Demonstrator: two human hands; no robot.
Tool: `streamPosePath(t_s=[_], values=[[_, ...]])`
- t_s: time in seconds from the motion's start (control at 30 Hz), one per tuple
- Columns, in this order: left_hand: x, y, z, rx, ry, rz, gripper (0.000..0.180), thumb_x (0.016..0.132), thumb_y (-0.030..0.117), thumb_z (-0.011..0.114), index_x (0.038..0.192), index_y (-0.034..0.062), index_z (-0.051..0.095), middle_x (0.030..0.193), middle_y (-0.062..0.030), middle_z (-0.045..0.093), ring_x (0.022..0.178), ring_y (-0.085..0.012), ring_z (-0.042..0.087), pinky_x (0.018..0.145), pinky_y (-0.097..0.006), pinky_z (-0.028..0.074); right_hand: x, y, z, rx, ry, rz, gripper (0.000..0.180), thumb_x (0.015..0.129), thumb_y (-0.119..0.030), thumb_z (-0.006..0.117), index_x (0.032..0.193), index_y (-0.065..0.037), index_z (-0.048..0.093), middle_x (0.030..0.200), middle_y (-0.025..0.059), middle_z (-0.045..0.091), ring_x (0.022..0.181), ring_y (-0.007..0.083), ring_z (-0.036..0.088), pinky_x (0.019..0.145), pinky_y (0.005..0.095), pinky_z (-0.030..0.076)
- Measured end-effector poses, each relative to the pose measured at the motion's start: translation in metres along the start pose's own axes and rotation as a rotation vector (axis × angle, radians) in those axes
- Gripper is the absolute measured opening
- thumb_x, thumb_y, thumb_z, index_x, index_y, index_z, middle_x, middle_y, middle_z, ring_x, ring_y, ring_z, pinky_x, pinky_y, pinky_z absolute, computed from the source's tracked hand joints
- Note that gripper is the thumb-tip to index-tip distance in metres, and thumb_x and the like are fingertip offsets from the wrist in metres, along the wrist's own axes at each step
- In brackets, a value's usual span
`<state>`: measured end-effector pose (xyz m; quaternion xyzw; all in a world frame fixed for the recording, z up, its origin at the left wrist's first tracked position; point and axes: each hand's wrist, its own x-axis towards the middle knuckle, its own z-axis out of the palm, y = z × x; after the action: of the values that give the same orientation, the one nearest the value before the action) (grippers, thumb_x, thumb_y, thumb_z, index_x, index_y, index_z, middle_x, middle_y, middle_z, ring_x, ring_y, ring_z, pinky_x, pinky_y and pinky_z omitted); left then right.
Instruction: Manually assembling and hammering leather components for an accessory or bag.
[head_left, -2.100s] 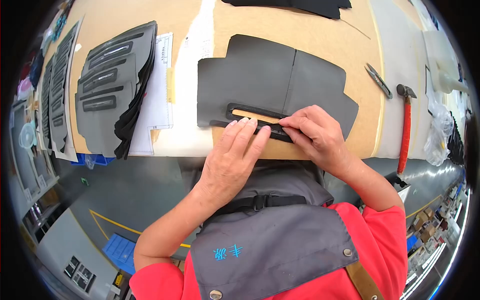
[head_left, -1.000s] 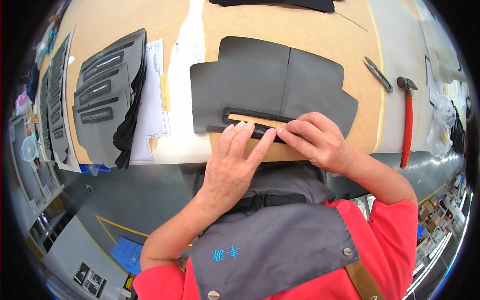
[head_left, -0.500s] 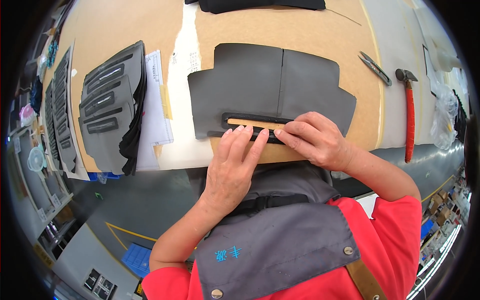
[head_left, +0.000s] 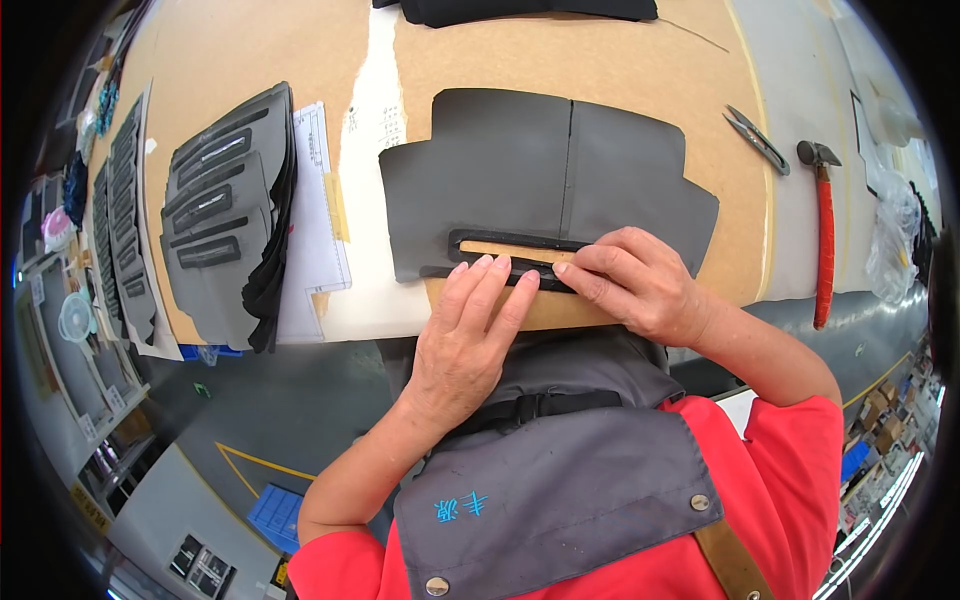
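Workbench w/ a tan cardboard-like top [head_left: 620, 70] is filling the view, factory floor showing below it. I'm seeing a dark grey flat leather-like panel with stepped edges and a centre seam [head_left: 520, 170] lying at the near edge of the bench, a long slot cut near its lower edge. Left hand [head_left: 470, 340] is lying open, fingers flat, pressing the black narrow trim strip [head_left: 510, 243] framing the slot. Right hand [head_left: 635, 280] is curling loosely, fingertips pinching/pressing the same strip from the right. Panel is looking thin, light, floppy; I'd say it's best held by flat palm pressure, the strip by its edges. To the left, a stack of similar grey panels [head_left: 225, 215] is sitting; on the right, snips [head_left: 757, 139] and a red-handled hammer [head_left: 823, 235].
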<state>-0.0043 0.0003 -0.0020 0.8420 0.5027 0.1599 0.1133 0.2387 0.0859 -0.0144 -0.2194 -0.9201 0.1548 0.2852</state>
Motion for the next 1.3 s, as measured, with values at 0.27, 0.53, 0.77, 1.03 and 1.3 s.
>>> streamPosePath(t_s=[0.27, 0.53, 0.77, 1.03, 1.3], values=[[0.002, 0.002, -0.001, 0.008, -0.011, 0.003, 0.055, 0.086, 0.001, 0.062, 0.140, 0.0076, 0.061, 0.134, -0.0155, 0.055, 0.129, -0.0318, 0.053, 0.112, -0.047, 0.047, 0.002, 0.002, 0.001, 0.111, -0.028, 0.170, 0.026, 0.077, -0.002, 0.071, 0.102, -0.003, 0.073, 0.094, 0.0072, 0.065, 0.083, 0.0243, 0.064, 0.070, 0.0346, 0.055], [0.002, 0.004, 0.000, 0.036, -0.036, -0.022, 0.070, 0.079, -0.011, 0.058, 0.145, 0.0125, 0.058, 0.136, -0.0140, 0.051, 0.129, -0.0334, 0.050, 0.115, -0.047, 0.045, 0.017, 0.001, -0.008, 0.294, -0.073, 0.346, 0.021, 0.083, 0.001, 0.076, 0.103, -0.005, 0.075, 0.092, 0.0074, 0.069, 0.085, 0.0240, 0.066, 0.070, 0.0333, 0.054], [0.001, 0.003, 0.000, 0.038, -0.013, -0.003, 0.066, 0.080, -0.010, 0.058, 0.144, 0.0092, 0.058, 0.136, -0.0134, 0.052, 0.129, -0.0320, 0.051, 0.115, -0.046, 0.044, 0.021, -0.003, -0.006, 0.238, -0.108, 0.363, 0.016, 0.086, -0.004, 0.077, 0.102, -0.004, 0.074, 0.090, 0.0080, 0.068, 0.084, 0.0238, 0.067, 0.071, 0.0340, 0.054], [-0.005, 0.001, 0.003, -0.032, 0.050, -0.020, 0.053, 0.083, -0.007, 0.058, 0.135, 0.0009, 0.060, 0.139, -0.0152, 0.056, 0.134, -0.0329, 0.052, 0.116, -0.046, 0.044, 0.030, -0.009, 0.007, 0.115, -0.077, 0.286, 0.013, 0.085, -0.007, 0.077, 0.096, -0.006, 0.070, 0.089, 0.0063, 0.062, 0.080, 0.0238, 0.065, 0.067, 0.0351, 0.054], [-0.004, 0.000, 0.003, -0.031, 0.061, -0.017, 0.049, 0.084, -0.005, 0.059, 0.132, 0.0005, 0.061, 0.137, -0.0156, 0.056, 0.132, -0.0336, 0.053, 0.115, -0.045, 0.044, 0.036, -0.008, 0.017, -0.058, -0.055, 0.141, 0.012, 0.085, -0.008, 0.072, 0.091, -0.005, 0.063, 0.087, 0.0080, 0.057, 0.078, 0.0261, 0.061, 0.069, 0.0384, 0.054]])
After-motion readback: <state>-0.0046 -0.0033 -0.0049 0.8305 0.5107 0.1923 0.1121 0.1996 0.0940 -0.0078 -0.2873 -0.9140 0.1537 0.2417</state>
